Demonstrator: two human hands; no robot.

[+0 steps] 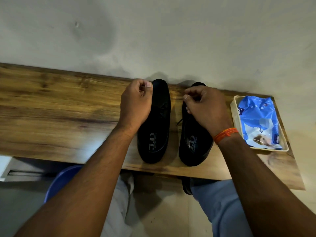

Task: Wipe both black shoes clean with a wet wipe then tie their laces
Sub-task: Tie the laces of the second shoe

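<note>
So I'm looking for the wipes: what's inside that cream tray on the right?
The cream tray holds a blue wet wipe pack, lying flat and filling most of it. Whatever lies beneath the pack is covered; only the tray's rim and a strip of its floor show.

You are looking at matt black shoes (154,127) on a smooth, grained wooden shelf (59,106), beside a glossy blue plastic wipes pack (258,117).
</note>
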